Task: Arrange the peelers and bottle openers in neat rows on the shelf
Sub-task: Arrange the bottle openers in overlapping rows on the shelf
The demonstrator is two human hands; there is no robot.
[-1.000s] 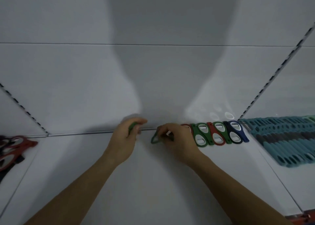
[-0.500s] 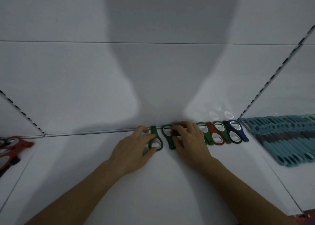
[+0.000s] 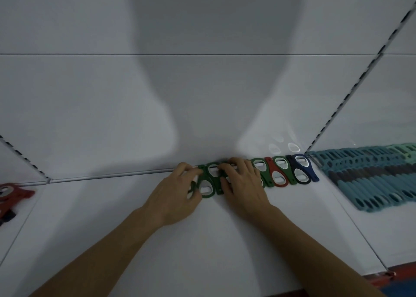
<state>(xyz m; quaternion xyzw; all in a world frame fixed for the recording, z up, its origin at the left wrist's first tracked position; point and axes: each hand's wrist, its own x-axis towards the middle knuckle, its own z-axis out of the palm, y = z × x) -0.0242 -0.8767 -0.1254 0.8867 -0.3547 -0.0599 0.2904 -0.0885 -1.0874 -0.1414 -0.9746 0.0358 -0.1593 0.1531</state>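
A row of bottle openers runs along the back of the white shelf (image 3: 202, 240): green ones at the left, then a red one (image 3: 275, 176), another green, and a dark blue one (image 3: 302, 172) at the right end. My left hand (image 3: 173, 190) pinches the leftmost green opener (image 3: 208, 184) at its left edge with curled fingers. My right hand (image 3: 243, 181) lies flat over the neighbouring green openers, fingers spread and pressing down. Part of the row is hidden under that hand.
A dense block of teal and grey peelers (image 3: 373, 177) fills the shelf bay to the right. Red and dark openers (image 3: 11, 195) lie in a loose pile at the far left. The white back wall stands right behind the row; slotted uprights divide the bays.
Both hands brought two green openers to the back and slid them right against the row. The gap between them and the row has closed.
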